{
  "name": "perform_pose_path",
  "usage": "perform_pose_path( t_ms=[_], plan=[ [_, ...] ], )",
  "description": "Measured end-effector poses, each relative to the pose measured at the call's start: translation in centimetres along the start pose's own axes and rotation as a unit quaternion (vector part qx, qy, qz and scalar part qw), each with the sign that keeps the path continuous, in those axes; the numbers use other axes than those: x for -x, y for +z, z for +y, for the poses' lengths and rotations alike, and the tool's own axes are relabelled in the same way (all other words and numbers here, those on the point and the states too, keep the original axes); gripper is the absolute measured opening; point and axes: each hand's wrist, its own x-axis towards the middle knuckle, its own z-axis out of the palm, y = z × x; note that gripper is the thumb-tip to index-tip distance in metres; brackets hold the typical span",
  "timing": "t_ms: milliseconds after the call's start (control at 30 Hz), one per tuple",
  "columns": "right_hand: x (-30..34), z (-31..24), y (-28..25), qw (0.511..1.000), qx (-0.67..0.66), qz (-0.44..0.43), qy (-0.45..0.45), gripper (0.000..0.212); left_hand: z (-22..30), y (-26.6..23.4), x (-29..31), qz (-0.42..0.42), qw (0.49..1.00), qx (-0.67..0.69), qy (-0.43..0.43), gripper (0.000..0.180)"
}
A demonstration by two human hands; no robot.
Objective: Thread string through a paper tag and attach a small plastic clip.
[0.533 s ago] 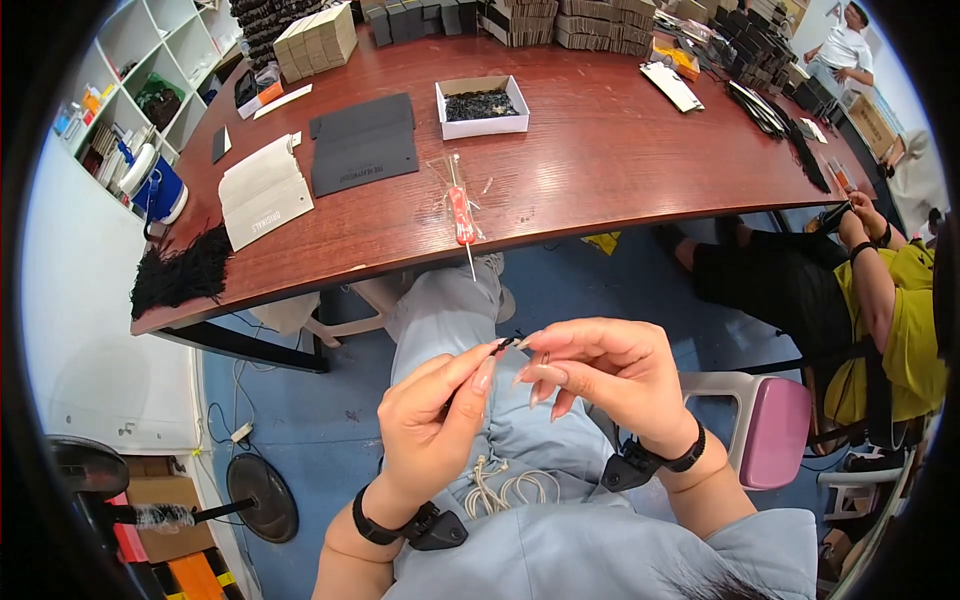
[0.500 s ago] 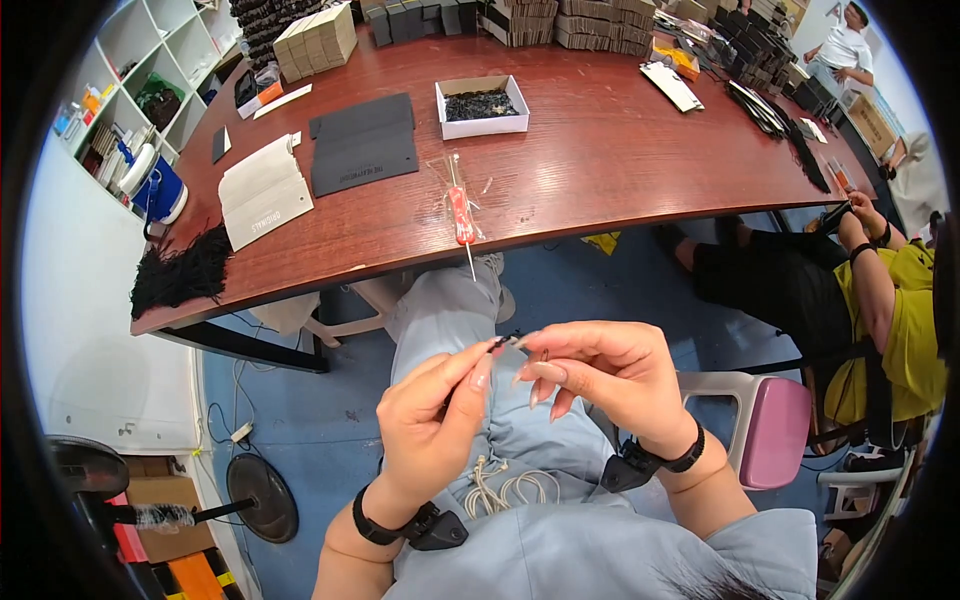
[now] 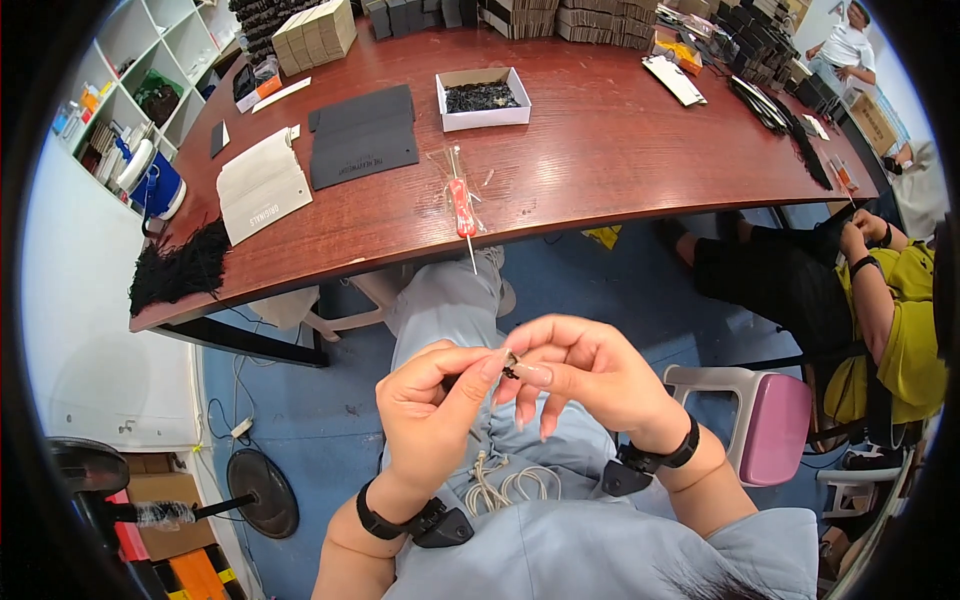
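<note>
Above my lap, my left hand [image 3: 432, 402] pinches a small black piece with a pale bit [image 3: 511, 362] between thumb and forefinger. My right hand [image 3: 592, 384] meets it from the other side, thumb and forefinger closed on the same piece, its other fingers loosely curled. The piece is too small and too covered by fingertips to name. Past my hands, a red-handled tool with a thin metal shaft [image 3: 463, 208] lies on the table with its tip over the near edge. Farther back, a white open box [image 3: 486, 120] holds many small black pieces.
On the reddish-brown table [image 3: 570, 150] lie a black flat sheet [image 3: 362, 140], a beige one [image 3: 262, 188] and a black bundle of strings [image 3: 182, 270]. Card stacks [image 3: 605, 25] line the back. A pink-topped stool [image 3: 776, 430] and a person in yellow [image 3: 905, 330] are at right.
My right hand has shifted slightly left and closer to the left hand. Its thumb now presses at the small black piece between my fingertips.
</note>
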Motion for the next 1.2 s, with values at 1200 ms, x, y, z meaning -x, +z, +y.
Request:
perform_pose_path(
  t_ms=[1200],
  plan=[
    [1.2, -0.2, -1.1, 0.791, 0.518, 0.067, -0.318, 0.012, 1.5, 1.1, 0.5, -0.070, 0.913, -0.363, 0.173, 0.022]
  ],
)
